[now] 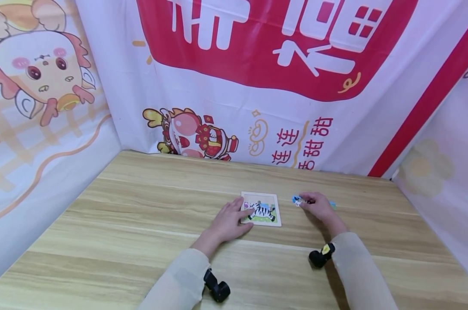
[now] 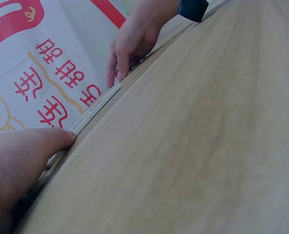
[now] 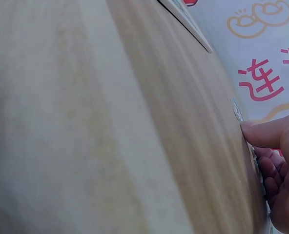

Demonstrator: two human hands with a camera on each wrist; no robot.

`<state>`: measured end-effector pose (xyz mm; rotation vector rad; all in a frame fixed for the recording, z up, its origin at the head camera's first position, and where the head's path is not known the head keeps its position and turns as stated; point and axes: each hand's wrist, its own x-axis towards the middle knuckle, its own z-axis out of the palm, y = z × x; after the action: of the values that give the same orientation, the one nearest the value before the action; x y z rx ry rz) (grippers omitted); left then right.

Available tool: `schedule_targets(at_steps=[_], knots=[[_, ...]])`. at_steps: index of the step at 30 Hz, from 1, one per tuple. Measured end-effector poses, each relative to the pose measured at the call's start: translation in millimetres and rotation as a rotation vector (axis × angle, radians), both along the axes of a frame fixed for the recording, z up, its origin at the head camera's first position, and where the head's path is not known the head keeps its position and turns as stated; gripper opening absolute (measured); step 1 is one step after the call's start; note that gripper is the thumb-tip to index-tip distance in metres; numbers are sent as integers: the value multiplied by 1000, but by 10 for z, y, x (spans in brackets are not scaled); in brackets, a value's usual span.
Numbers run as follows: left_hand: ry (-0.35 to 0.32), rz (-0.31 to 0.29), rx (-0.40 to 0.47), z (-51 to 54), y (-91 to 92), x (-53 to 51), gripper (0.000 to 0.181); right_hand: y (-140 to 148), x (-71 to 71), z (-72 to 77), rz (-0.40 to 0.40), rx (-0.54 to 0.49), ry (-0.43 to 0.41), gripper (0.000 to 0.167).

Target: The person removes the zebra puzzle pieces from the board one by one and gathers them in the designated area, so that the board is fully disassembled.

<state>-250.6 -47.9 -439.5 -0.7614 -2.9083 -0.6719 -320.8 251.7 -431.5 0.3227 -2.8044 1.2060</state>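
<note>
A square puzzle board (image 1: 259,222) with a zebra picture lies flat on the table. The left hand (image 1: 228,220) rests on its left side, fingers spread over the frame and thumb near the lower edge; in the left wrist view that thumb (image 2: 61,139) touches the board's edge. To the right of the board, the right hand (image 1: 319,206) pinches a small blue, black and white puzzle piece (image 1: 297,200) low at the tabletop. The right wrist view has its thumb (image 3: 264,134) against a thin piece (image 3: 236,110), the other fingers curled and partly hidden.
Another light-blue piece (image 1: 332,204) shows just right of the right hand. The wooden table (image 1: 141,215) meets a printed cloth (image 1: 218,77) at its back, with more cloth on both sides. Each wrist wears a black camera.
</note>
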Motion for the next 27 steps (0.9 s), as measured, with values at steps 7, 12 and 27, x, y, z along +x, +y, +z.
schedule_targets(at_steps=[7,12,27], knots=[[3,-3,0,0,7,1,49,8,38,57,22,-22,-40,35],[4,-6,1,-6,9,-3,49,15,74,142,47,-1,-70,39],[16,-9,35,-7,-16,-1,50,-36,182,318,70,35,-67,47]])
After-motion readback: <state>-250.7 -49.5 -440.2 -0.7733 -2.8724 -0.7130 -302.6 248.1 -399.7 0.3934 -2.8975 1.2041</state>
